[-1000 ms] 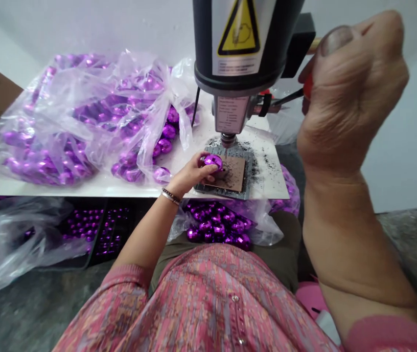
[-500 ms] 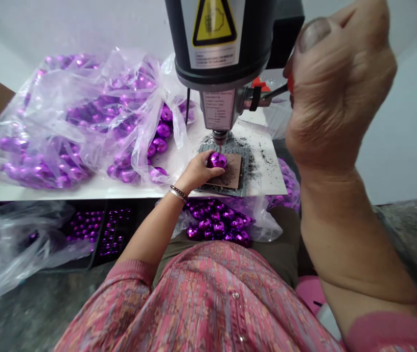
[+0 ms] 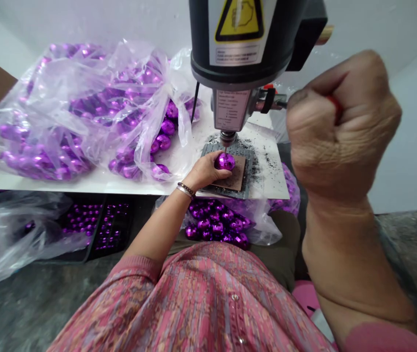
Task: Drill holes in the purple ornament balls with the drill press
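Observation:
With thumb and fingers, my left hand (image 3: 208,170) grips a shiny purple faceted ball (image 3: 226,161) on a brown square board (image 3: 236,171). The board rests on the grey metal base (image 3: 248,168) of a drill press (image 3: 230,110). Directly over the ball is the thin drill bit (image 3: 225,149), its tip at the ball's top; I cannot tell how deep it goes. Close to the camera, my right hand (image 3: 340,122) is wrapped round the red-knobbed feed handle (image 3: 336,108) on the press's right side.
Clear plastic bags (image 3: 83,107) of purple balls cover the left of the white table (image 3: 39,183). Dark shavings (image 3: 262,156) lie around the base. Another open bag of balls (image 3: 218,222) sits on my lap. A black crate (image 3: 94,230) with purple pieces stands below left.
My right hand has come down and rotated with the feed handle. My left hand still holds the ball on the board. The view has shifted slightly.

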Available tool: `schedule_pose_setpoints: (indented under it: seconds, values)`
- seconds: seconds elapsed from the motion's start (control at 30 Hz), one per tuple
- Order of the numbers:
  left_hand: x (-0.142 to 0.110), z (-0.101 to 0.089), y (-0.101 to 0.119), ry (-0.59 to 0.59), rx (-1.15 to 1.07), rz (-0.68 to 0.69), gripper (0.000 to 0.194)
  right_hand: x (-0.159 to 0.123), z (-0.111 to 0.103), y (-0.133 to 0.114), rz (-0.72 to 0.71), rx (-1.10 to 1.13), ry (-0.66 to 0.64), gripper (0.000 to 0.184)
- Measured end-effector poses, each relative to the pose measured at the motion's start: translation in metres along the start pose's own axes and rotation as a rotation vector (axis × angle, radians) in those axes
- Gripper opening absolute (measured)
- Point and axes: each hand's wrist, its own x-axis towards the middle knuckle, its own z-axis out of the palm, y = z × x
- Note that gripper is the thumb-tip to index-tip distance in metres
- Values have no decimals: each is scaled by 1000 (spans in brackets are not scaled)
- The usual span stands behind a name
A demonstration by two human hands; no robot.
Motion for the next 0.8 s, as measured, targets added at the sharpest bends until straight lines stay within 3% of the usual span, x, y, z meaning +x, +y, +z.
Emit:
schedule_pose_setpoints:
  seconds: [0.17,0.27,0.63,0.8]
  values:
    - [1,2,-4,22,-34,16,59,-16,-2,10,-154,-115,-23,17]
    - [0,3,-5,22,-37,48,51,-24,1,16,-253,-161,-2,26]
    - [-2,4,-3,61,2,56,50,-45,12,33,-247,-216,83,42]
    - [-1,6,-4,74,-29,23,59,-55,20,46,-249,-187,153,35]
